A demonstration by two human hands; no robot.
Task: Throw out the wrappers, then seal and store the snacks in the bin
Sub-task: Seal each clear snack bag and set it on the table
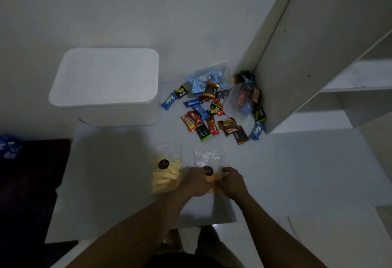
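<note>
A clear zip bag of orange snacks [209, 162] with a round black sticker lies on the white surface in front of me. My left hand [196, 180] and my right hand [232, 181] both grip its lower part, fingers curled round the bag. To its left lies a second clear bag of pale yellow sticks [166, 177], untouched. Further back, several small wrapped snacks [203, 117] are scattered around. A clear plastic bin [214, 76] holds more packets. A second clear container [239, 97] with packets leans against the shelf.
A large white lidded box [106, 76] stands at the back left. A white shelf unit [318, 55] rises on the right. Dark fabric [31, 172] lies at the left edge. My feet [191, 240] show below the white surface's front edge.
</note>
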